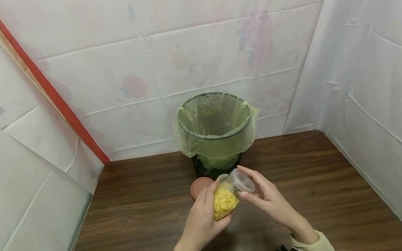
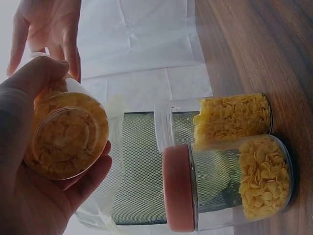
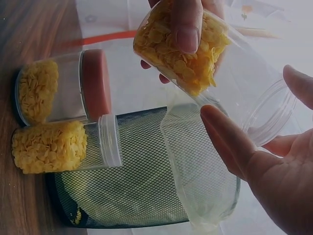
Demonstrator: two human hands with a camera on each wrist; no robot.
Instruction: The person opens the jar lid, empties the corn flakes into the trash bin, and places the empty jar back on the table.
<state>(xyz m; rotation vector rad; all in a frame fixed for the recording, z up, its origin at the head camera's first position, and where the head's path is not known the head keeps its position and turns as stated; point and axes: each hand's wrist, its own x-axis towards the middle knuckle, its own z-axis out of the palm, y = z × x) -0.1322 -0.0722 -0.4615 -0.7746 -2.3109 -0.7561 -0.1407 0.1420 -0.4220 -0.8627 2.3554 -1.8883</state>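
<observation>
Clearly, both hands are occupied above the worktop (image 1: pixel 134 225): the left hand (image 1: pixel 203 216) is wrapped round a clear jar (image 1: pixel 224 202) of yellow flakes, while the right hand (image 1: pixel 273 202) pinches its clear lid (image 1: pixel 245 182) at the edge. The jar is raised and tilted, its lidded end pointing to the right.

Just beyond the hands, two more flake jars stand upright side by side, the pink-lidded jar (image 3: pixel 63 88) on the left and the clear-lidded jar (image 3: pixel 63 145) on the right; whether they touch is hard to tell. Close behind them is a mesh bin (image 3: pixel 127 181), a pale yellow liner (image 1: pixel 219 147) folded over its rim, limiting forward reach.

Wood surface extends widely to either side, bounded by the left sheet (image 1: pixel 8 212) and the right sheet (image 1: pixel 386 125). Behind the bin, the back sheet (image 1: pixel 114 82) meets the worktop's far edge.
</observation>
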